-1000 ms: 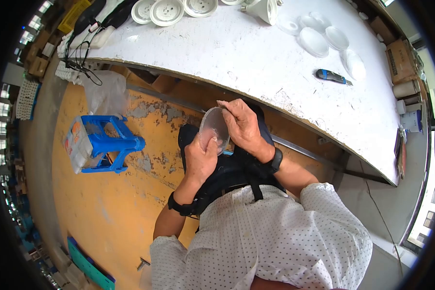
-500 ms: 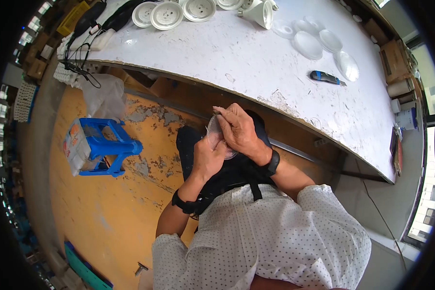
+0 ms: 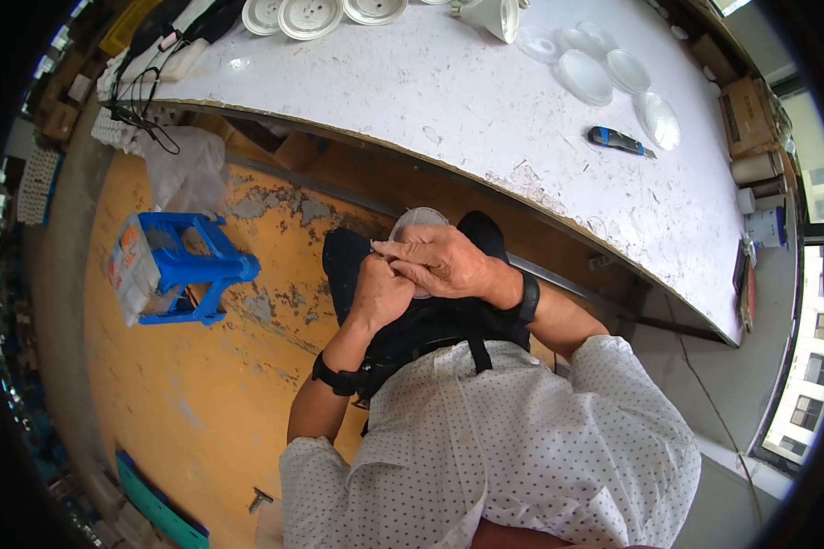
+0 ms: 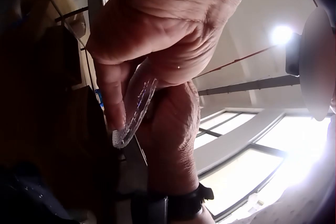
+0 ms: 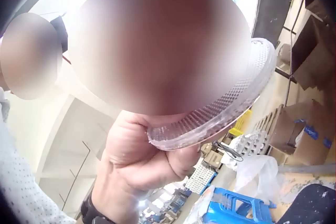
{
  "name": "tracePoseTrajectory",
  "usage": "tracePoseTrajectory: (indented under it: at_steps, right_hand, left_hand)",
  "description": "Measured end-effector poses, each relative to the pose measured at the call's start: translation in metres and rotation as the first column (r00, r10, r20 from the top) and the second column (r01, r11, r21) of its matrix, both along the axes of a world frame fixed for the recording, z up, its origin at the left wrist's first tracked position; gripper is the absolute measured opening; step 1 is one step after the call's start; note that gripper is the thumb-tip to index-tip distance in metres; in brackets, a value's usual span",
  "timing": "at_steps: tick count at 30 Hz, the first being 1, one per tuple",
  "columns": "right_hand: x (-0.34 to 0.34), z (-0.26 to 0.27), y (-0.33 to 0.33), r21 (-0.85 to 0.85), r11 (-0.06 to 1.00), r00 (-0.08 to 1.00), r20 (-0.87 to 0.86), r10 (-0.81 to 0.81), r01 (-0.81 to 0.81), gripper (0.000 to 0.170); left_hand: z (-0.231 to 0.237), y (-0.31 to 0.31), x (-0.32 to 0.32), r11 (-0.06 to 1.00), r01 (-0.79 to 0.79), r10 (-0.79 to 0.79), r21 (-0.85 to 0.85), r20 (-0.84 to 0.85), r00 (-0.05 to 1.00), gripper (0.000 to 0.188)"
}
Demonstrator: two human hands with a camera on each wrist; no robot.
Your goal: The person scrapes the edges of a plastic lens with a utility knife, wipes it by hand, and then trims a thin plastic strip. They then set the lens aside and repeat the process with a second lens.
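Note:
A clear round lamp lens (image 3: 419,218) with a dimpled surface is held over the lap, tilted, between both hands. My left hand (image 3: 380,295) grips its near edge; in the right wrist view that hand's fingers (image 5: 152,169) bend under the rim. The right hand (image 3: 453,263) lies across the lens, its fingertips pinched together at the rim close by the left thumb. In the left wrist view the lens (image 4: 137,116) shows edge-on between the two hands. A blurred patch hides most of the right hand in the right wrist view.
On the white table (image 3: 449,110) lie several clear lenses (image 3: 584,78) and a blue-black utility knife (image 3: 618,140) with its blade out. White lamp housings (image 3: 311,16) and a cone-shaped lamp body (image 3: 493,16) stand at the back. A blue stool (image 3: 188,265) is on the floor at left.
The lens has turned from facing sideways to pointing away from the body. My right hand has swung over it, and its fingertips have come down to the left thumb.

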State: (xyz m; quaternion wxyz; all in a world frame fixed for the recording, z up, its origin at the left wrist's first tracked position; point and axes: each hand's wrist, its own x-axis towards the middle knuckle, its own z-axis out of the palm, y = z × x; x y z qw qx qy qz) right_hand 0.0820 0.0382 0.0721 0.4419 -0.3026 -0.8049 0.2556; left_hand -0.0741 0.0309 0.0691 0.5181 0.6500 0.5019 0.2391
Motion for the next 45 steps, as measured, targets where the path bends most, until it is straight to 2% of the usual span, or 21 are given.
tracePoseTrajectory:
  at_steps: [3,5,6,7,12,13,14,16,19,20,22,24,29,31,32,33,36,37,39,41,45]
  right_hand:
    - [0.002,-0.006,0.001,-0.062,0.998,1.0,0.015,0.004,-0.003,0.032]
    - [0.011,-0.008,0.011,-0.043,0.948,0.948,0.044,-0.315,0.316,0.028]
    - [0.017,-0.008,0.015,-0.1,0.904,0.91,0.062,-0.41,0.415,0.023]
    - [0.021,-0.01,0.018,-0.168,0.839,0.852,0.2,-0.484,0.517,0.02]
    - [0.023,-0.013,0.011,-0.338,0.79,0.833,-0.032,-0.552,0.511,0.018]
    - [0.019,-0.011,0.011,-0.13,0.859,0.86,-0.073,-0.506,0.495,0.02]
    - [0.015,-0.005,0.005,-0.098,0.895,0.899,-0.02,-0.438,0.434,0.022]
    - [0.0,0.008,-0.01,-0.061,0.93,0.93,0.086,-0.358,0.364,0.028]
    - [-0.007,-0.002,-0.004,-0.09,0.932,0.931,-0.067,-0.359,0.352,0.031]
    - [-0.004,-0.003,-0.002,-0.089,0.933,0.932,-0.068,-0.356,0.35,0.031]
    - [0.001,0.0,0.004,-0.455,0.781,0.86,-0.06,-0.507,0.428,0.025]
    - [0.007,-0.014,0.01,-0.387,0.803,0.852,-0.077,-0.517,0.453,0.023]
    - [0.017,-0.035,0.009,-0.332,0.805,0.837,-0.078,-0.542,0.491,0.023]
    - [0.028,-0.027,0.009,-0.58,0.699,0.829,-0.071,-0.554,0.418,0.022]
    - [0.035,-0.018,0.009,-0.41,0.79,0.854,-0.05,-0.518,0.456,0.02]
    - [0.039,-0.01,0.011,-0.414,0.787,0.853,-0.048,-0.52,0.457,0.02]
    - [0.048,0.0,0.02,-0.037,0.956,0.957,0.011,-0.289,0.29,0.018]
    - [0.05,0.002,0.021,-0.047,0.956,0.958,0.016,-0.288,0.288,0.018]
    - [0.053,0.008,0.022,-0.077,0.98,0.953,0.258,-0.158,0.183,0.015]
    - [0.05,0.007,0.024,-0.059,0.989,0.965,0.233,-0.118,0.135,0.012]
    - [0.046,0.002,0.024,0.016,0.997,0.921,0.382,-0.071,0.07,0.009]
  left_hand:
    - [-0.003,-0.003,-0.001,0.997,0.038,-0.035,0.062,-0.041,0.999,0.015]
    - [-0.003,-0.007,0.002,0.969,-0.138,0.165,-0.204,0.122,0.979,0.017]
    - [-0.008,-0.007,0.002,0.982,-0.165,0.156,0.096,0.092,0.983,0.019]
    - [-0.012,-0.008,0.0,0.982,-0.163,0.154,0.096,0.09,0.984,0.019]
    - [-0.008,-0.005,-0.004,0.961,-0.164,0.169,0.221,-0.003,0.986,0.014]
    - [-0.005,-0.004,-0.002,0.962,-0.161,0.166,0.223,-0.001,0.986,0.014]
    - [-0.001,-0.004,0.0,0.963,-0.157,0.166,0.221,-0.025,0.986,0.014]
    - [0.004,-0.005,0.002,0.965,-0.141,0.156,0.219,-0.055,0.986,0.013]
    - [0.001,-0.006,0.003,0.955,-0.142,0.173,0.261,-0.1,0.98,0.015]
    - [-0.008,-0.008,0.002,0.956,-0.191,0.199,0.22,-0.013,0.98,0.016]
    - [-0.011,-0.011,-0.002,0.955,-0.24,0.231,0.177,0.07,0.971,0.017]
    - [-0.01,-0.014,-0.004,0.966,-0.245,0.231,0.076,0.159,0.96,0.021]
    - [-0.006,-0.01,-0.004,0.959,-0.257,0.218,0.123,0.265,0.939,0.022]
    - [0.003,-0.008,-0.006,0.967,-0.241,0.21,0.082,0.279,0.937,0.023]
    - [0.009,-0.006,-0.008,0.971,-0.239,0.237,-0.032,0.317,0.919,0.024]
    - [0.012,-0.003,-0.01,0.964,-0.226,0.263,-0.143,0.351,0.899,0.025]
    - [0.011,0.005,-0.02,0.964,-0.191,0.249,-0.187,0.361,0.899,0.025]
    - [0.01,0.007,-0.025,0.955,-0.182,0.256,-0.233,0.343,0.904,0.024]
    - [0.009,0.011,-0.03,0.948,-0.155,0.255,-0.277,0.37,0.893,0.024]
    - [0.012,0.014,-0.034,0.941,-0.094,0.199,-0.325,0.307,0.931,0.023]
    - [0.016,0.015,-0.037,0.925,-0.083,0.2,-0.37,0.29,0.936,0.023]
